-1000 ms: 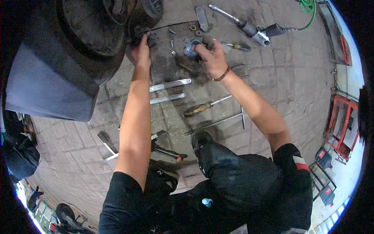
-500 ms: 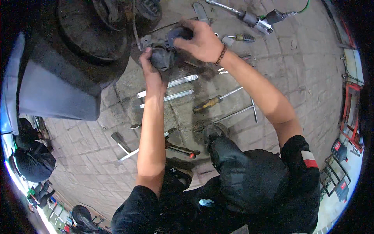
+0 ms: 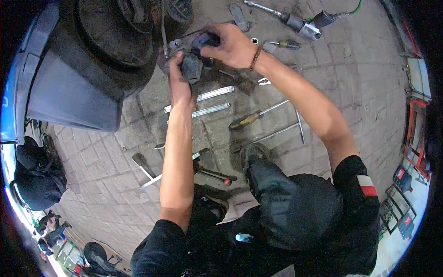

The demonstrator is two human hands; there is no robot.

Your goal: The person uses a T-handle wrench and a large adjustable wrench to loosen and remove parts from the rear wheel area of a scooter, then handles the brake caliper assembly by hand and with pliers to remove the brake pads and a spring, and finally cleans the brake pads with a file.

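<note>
My left hand (image 3: 179, 83) is wrapped round the grey metal body of a brake caliper (image 3: 191, 68), thumb on top, near a thin hose that runs down beside it. Just to the right, my right hand (image 3: 233, 46) pinches a dark, curved piece that looks like a brake pad (image 3: 202, 42), close against the caliper. Whether the two parts touch is hard to tell, and my fingers cover part of the dark piece. A similar dark flat piece (image 3: 238, 17) lies on the floor beyond my right hand.
A big grey-black plastic vehicle panel (image 3: 74, 92) fills the upper left. On the paving lie two silver bars (image 3: 215, 93), a yellow-black screwdriver (image 3: 244, 121), a T-handle wrench (image 3: 300, 127), a small screwdriver (image 3: 290, 44), an air impact wrench (image 3: 300, 25) and a red-tipped tool (image 3: 226, 181).
Both hands stay at the caliper. The caliper has turned slightly in my left hand, and my right hand has shifted a little left with the brake pad.
</note>
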